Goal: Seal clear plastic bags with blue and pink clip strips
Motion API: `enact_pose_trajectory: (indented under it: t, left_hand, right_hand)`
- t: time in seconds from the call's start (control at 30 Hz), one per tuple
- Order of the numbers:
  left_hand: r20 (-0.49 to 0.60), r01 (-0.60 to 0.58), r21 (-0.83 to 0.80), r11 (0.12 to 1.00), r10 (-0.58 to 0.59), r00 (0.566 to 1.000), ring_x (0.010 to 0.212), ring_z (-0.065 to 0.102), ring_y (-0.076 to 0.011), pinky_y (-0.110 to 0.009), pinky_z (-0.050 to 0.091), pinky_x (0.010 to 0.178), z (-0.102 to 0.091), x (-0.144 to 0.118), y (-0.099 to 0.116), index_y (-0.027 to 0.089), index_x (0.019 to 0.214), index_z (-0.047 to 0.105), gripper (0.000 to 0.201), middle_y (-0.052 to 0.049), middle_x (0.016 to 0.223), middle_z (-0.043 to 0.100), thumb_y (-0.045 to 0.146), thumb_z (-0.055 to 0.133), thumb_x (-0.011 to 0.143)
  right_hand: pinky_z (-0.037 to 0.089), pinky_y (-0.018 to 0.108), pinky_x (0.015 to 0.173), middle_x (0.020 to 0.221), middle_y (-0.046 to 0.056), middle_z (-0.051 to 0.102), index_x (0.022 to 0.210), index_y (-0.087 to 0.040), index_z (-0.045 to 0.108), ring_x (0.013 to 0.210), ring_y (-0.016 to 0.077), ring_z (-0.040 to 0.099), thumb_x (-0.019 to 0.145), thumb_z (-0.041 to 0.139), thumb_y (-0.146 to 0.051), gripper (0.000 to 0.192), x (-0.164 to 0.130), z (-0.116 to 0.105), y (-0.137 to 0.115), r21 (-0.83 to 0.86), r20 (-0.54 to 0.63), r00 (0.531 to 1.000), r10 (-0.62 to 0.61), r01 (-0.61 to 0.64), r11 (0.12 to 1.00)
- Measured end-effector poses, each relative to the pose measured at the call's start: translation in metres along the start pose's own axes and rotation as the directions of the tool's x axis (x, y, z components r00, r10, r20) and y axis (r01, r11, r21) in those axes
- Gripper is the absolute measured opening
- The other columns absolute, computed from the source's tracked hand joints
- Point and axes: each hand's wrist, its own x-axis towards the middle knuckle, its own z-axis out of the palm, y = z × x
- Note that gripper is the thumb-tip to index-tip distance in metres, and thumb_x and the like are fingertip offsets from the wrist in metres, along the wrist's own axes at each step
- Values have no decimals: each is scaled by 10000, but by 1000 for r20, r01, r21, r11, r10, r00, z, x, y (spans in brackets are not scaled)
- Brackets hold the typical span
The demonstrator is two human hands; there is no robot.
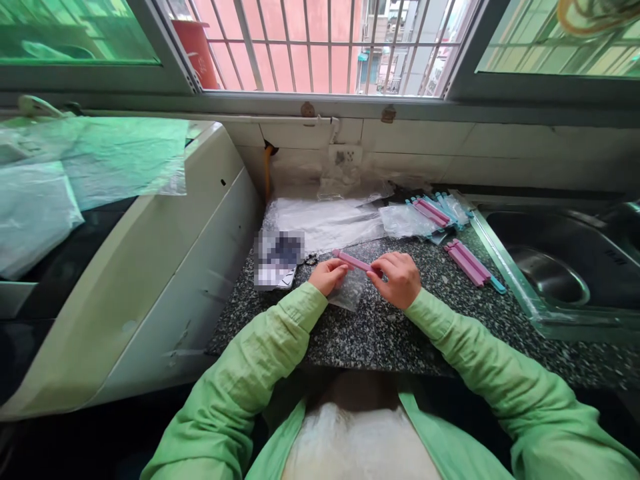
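The left hand (329, 277) and right hand (397, 279) pinch the clip (355, 261), likely light, stiff and best held by its ends, a limp-looking bag (349, 295) between them.

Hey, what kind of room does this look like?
Probably a kitchen: there's a metal sink set beside a speckled stone-look counter, below a barred window.

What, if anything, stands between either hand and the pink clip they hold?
Nothing visible: the left hand and right hand both hold the pink clip. A clear bag shows just below it, between the hands; whether bag and clip touch is unclear.
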Motion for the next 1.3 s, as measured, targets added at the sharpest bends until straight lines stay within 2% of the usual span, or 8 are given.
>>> enact_pose_trajectory:
  t: [0.17, 0.3, 0.47, 0.6, 0.67, 0.77, 0.93, 1.3]
  left_hand:
    - [35, -7, 5, 1000, 7, 999, 330, 321, -45, -209, 216, 380, 0, 1, -3, 122, 677, 604, 238, 74, 358, 383, 340, 605, 582]
    - [53, 12, 1, 1000, -12, 998, 351, 330, -49, -214, 235, 392, -1, 2, -4, 119, 679, 594, 246, 73, 384, 389, 333, 612, 560]
    - [49, 7, -40, 999, -5, 999, 378, 367, -58, -218, 241, 376, -2, 3, -8, 109, 709, 614, 420, 41, 463, 439, 506, 625, 572]
    - [29, 29, -91, 995, -26, 999, 372, 361, -69, -231, 230, 362, -4, 6, -14, 118, 626, 601, 590, 4, 449, 448, 694, 472, 629]
    - [-32, 20, -75, 997, -23, 999, 359, 346, -73, -236, 221, 358, -4, 7, -16, 130, 571, 581, 621, -2, 412, 438, 721, 409, 654]
    - [-129, -32, -4, 999, 32, 991, 337, 323, -71, -235, 207, 353, -4, 6, -15, 143, 516, 554, 606, 8, 357, 404, 706, 400, 679]
    - [-174, -73, 57, 996, 82, 981, 321, 321, -63, -227, 209, 348, 1, 1, -7, 130, 508, 550, 584, 18, 350, 398, 654, 405, 720]
    - [-133, 18, 12, 1000, -16, 991, 271, 290, -49, -207, 183, 311, 10, -4, 3, 116, 491, 546, 519, 30, 309, 385, 532, 437, 782]
  right_hand:
    - [292, 317, 684, 736, 41, 626, 739, -189, 590, 725, 171, 490, 821, 479, -342, 206, -1, 10, 0, 3, 18, 999, -31, 31, 1000]
    - [285, 314, 674, 729, 38, 628, 740, -186, 590, 703, 165, 484, 824, 478, -348, 214, -5, 11, 3, -22, 25, 998, -58, 58, 998]
    - [283, 316, 677, 731, 38, 629, 744, -185, 593, 701, 163, 484, 827, 475, -350, 219, -7, 12, 6, -31, 32, 997, -69, 70, 997]
    - [278, 316, 675, 724, 36, 628, 752, -184, 597, 697, 158, 482, 827, 478, -345, 214, -8, 11, 6, -46, 10, 995, -99, 100, 994]
    - [277, 313, 674, 717, 34, 626, 750, -182, 599, 691, 154, 481, 826, 482, -338, 209, -8, 9, 5, -54, 1, 993, -114, 114, 992]
    - [276, 307, 676, 710, 31, 623, 737, -180, 598, 682, 148, 477, 819, 491, -336, 205, -8, 7, 3, -59, -3, 993, -122, 121, 991]
    - [278, 298, 664, 660, 26, 591, 679, -171, 580, 659, 142, 455, 795, 509, -320, 202, -6, 7, 1, -65, -41, 989, -145, 143, 988]
    - [301, 228, 551, 597, 8, 516, 670, -171, 595, 574, 104, 425, 804, 513, -365, 249, -4, 12, -1, -42, -119, 974, -192, 188, 981]
